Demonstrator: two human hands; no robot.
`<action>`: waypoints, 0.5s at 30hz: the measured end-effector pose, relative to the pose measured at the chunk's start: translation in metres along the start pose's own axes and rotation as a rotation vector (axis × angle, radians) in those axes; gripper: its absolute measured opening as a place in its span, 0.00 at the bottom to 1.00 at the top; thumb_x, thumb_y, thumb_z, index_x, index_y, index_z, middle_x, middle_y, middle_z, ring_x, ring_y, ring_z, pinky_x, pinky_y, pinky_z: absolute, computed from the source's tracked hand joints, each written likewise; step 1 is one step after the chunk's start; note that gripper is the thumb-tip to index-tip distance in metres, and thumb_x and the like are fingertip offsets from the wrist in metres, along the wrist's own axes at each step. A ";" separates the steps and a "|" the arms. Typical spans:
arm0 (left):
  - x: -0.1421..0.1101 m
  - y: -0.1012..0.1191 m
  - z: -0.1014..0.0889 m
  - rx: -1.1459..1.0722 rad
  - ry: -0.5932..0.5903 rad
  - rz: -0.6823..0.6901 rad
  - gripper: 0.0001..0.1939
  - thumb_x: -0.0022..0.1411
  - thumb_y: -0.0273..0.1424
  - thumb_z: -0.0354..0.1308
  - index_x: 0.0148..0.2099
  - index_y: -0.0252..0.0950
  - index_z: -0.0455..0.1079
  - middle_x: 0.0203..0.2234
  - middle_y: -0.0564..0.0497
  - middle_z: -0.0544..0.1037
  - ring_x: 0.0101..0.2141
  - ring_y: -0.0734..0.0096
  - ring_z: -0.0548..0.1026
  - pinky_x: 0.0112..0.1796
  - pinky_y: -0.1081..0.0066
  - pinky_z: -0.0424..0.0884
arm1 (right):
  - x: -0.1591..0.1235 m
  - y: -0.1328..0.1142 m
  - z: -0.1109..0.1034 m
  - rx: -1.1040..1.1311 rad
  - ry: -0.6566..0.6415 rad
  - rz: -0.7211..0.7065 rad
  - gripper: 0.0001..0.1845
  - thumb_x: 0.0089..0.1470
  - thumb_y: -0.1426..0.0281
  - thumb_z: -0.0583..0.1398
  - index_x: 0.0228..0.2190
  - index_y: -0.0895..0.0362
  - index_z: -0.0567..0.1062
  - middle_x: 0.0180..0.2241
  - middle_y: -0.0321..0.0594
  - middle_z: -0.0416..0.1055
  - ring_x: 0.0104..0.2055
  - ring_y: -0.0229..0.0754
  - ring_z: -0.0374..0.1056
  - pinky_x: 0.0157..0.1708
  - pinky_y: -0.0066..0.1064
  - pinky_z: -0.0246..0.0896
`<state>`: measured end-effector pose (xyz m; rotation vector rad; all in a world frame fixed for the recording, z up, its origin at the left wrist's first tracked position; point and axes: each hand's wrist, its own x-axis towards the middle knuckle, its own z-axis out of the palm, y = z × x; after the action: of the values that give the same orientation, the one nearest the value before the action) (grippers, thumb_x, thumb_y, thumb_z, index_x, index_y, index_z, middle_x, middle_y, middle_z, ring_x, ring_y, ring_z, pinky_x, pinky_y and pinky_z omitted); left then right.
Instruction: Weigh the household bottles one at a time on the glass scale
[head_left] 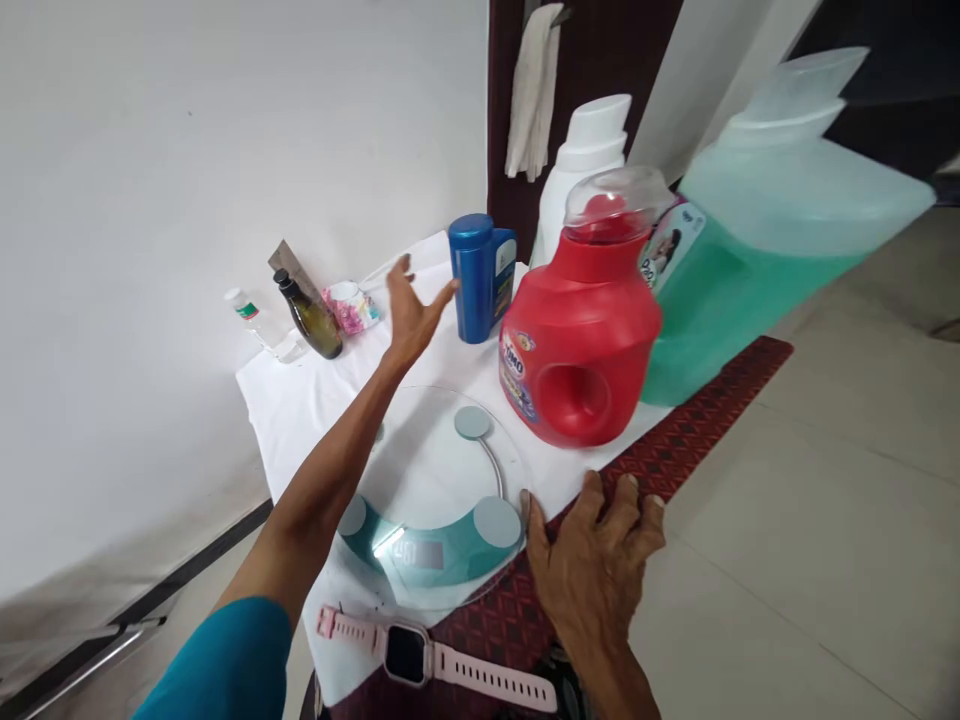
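My left hand (411, 308) is stretched out over the white cloth (300, 395), fingers spread and holding nothing, a short way left of a blue container (480, 277). My right hand (596, 555) rests flat on the table's near edge, fingers apart, on the dark red patterned cover (697, 430), just in front of a red detergent jug (577, 345). A round glass bathroom scale (439, 500) lies between my arms.
A large green liquid jug (757, 240) and a white bottle (585, 165) stand behind the red one. A dark glass bottle (311, 318), a small clear bottle (251, 315) and a floral pouch (351, 306) sit at the far left. A pink watch (427, 660) lies at the near edge.
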<state>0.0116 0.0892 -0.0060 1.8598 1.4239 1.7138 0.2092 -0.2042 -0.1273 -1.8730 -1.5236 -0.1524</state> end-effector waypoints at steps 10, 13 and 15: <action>0.028 -0.044 -0.168 0.476 0.358 -0.406 0.38 0.55 0.31 0.75 0.63 0.36 0.62 0.69 0.25 0.69 0.74 0.34 0.65 0.73 0.36 0.59 | -0.001 0.001 0.006 0.006 -0.040 0.044 0.46 0.73 0.49 0.54 0.73 0.74 0.65 0.71 0.83 0.59 0.78 0.88 0.49 0.61 0.79 0.67; 0.036 -0.051 -0.165 0.536 0.265 -0.506 0.27 0.56 0.32 0.74 0.54 0.39 0.66 0.60 0.32 0.78 0.65 0.36 0.76 0.69 0.41 0.69 | 0.000 0.002 0.009 0.015 -0.016 0.037 0.46 0.73 0.48 0.54 0.72 0.74 0.65 0.71 0.82 0.60 0.78 0.86 0.49 0.64 0.79 0.63; 0.039 -0.048 -0.163 0.565 0.260 -0.528 0.26 0.55 0.32 0.73 0.51 0.40 0.65 0.59 0.34 0.80 0.65 0.35 0.76 0.68 0.41 0.70 | 0.000 0.002 0.010 0.011 -0.015 0.051 0.46 0.73 0.47 0.54 0.71 0.75 0.66 0.71 0.83 0.59 0.77 0.85 0.50 0.64 0.79 0.63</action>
<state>-0.1579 0.0743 0.0302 1.2922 2.4342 1.4054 0.2072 -0.1980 -0.1356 -1.9067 -1.4826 -0.1063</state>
